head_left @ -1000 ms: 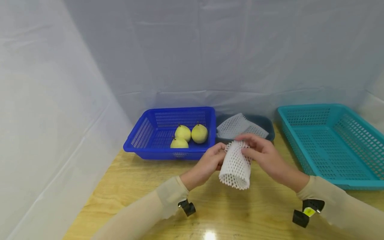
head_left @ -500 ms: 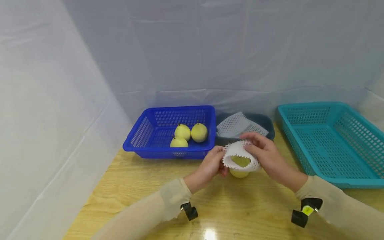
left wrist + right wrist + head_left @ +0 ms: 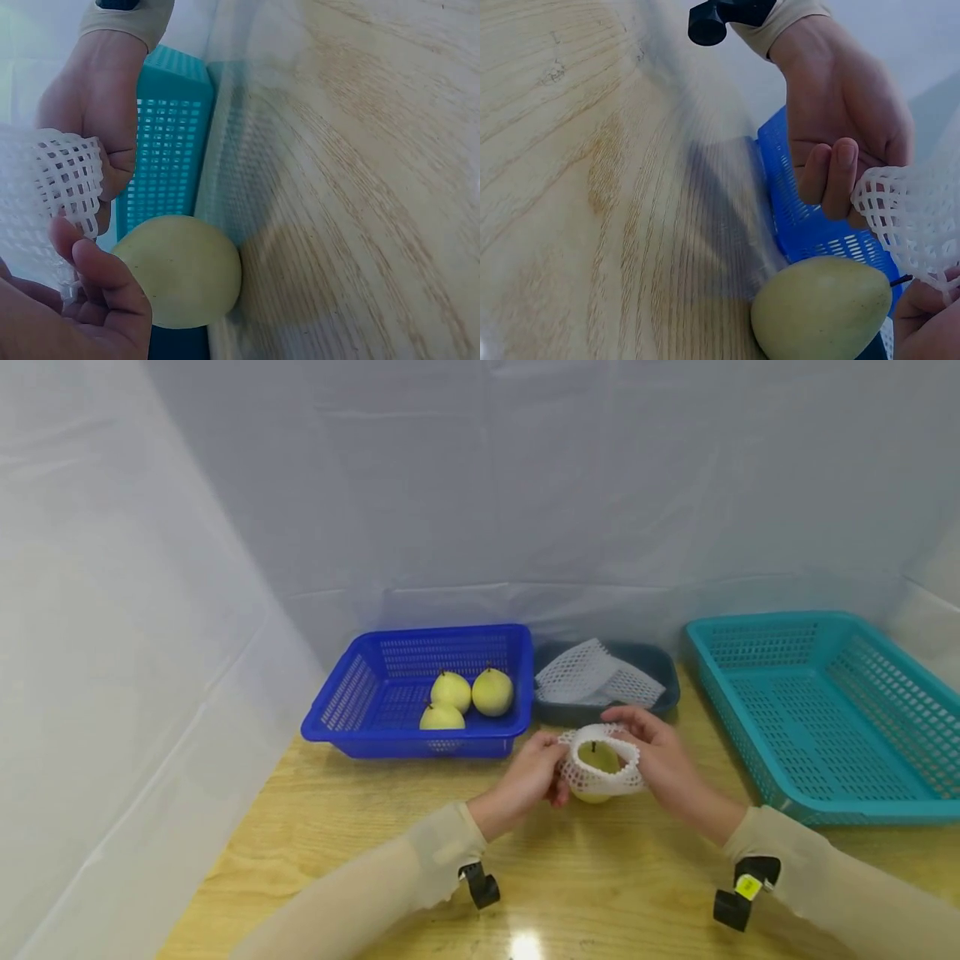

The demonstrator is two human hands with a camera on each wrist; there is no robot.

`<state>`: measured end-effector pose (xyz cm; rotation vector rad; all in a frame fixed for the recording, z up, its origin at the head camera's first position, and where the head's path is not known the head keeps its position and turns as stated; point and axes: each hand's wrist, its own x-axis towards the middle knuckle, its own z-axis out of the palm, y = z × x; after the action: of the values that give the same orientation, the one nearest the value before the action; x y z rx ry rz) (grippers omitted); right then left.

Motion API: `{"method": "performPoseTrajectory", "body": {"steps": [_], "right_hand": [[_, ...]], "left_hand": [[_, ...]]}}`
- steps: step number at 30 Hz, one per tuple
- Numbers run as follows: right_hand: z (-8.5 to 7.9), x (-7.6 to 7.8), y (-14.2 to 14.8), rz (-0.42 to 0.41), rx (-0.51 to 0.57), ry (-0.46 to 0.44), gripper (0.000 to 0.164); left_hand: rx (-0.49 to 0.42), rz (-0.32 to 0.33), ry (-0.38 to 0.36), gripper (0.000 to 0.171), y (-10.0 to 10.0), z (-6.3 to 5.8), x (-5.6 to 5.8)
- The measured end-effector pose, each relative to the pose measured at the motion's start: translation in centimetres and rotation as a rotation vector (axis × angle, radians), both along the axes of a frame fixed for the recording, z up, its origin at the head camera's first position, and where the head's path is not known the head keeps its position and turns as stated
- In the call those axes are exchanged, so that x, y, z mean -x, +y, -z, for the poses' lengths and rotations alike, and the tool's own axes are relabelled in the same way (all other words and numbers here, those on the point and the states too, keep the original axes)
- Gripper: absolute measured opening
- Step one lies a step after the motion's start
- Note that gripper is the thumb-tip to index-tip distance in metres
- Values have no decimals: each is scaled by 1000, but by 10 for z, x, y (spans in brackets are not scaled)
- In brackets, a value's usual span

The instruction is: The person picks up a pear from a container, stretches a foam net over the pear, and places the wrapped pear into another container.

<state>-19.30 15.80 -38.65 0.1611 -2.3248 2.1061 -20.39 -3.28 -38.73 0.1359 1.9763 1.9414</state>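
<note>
A white foam fruit net (image 3: 611, 783) is spread between both hands, its opening towards me. My left hand (image 3: 528, 777) pinches its left edge and my right hand (image 3: 663, 760) grips the right side. Through the opening shows a yellow-green pear (image 3: 596, 757) with a dark stem. In the right wrist view the pear (image 3: 821, 311) stands on the table, and the net (image 3: 915, 217) is held just above it, near the stem. The left wrist view also has the net (image 3: 56, 176) apart from most of the pear (image 3: 187, 274).
A blue basket (image 3: 416, 745) with 3 pears (image 3: 492, 692) stands at the back left. Beside it, a dark bin (image 3: 660, 664) holds more foam nets (image 3: 577, 672). A teal basket (image 3: 810, 806) stands on the right of the wooden table (image 3: 375, 793).
The net has tilted from hanging with its lower opening forward to facing up, and its mouth is spread wider. The pear beneath has come into sight through it. Both hands keep hold.
</note>
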Motion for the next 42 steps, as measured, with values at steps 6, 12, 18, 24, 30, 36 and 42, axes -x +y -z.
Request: {"method": "performPoseTrajectory", "body": {"steps": [6,12,18,24,30,36,42], "right_hand": [[8,6,0,36,-46,-10,31],[15,12,3,60,-71,-41,33],[19,14,5,82,-193,-55,35],[26,15,7,83,-254,-82,34],[30,17,11,56,-261,-83,35],[33,16,13,33,-305,-117,37],[33,20,14,23,-352,-125,33]], "left_hand": [[37,-3,-8,13,-1,9,5],[93,-1,-15,14,-4,14,12],[161,29,-17,12,-5,17,16],[223,82,-18,14,-8,22,20],[320,137,20,13,-10,24,26],[413,142,73,14,-8,26,32],[496,130,123,18,-6,26,35]]}}
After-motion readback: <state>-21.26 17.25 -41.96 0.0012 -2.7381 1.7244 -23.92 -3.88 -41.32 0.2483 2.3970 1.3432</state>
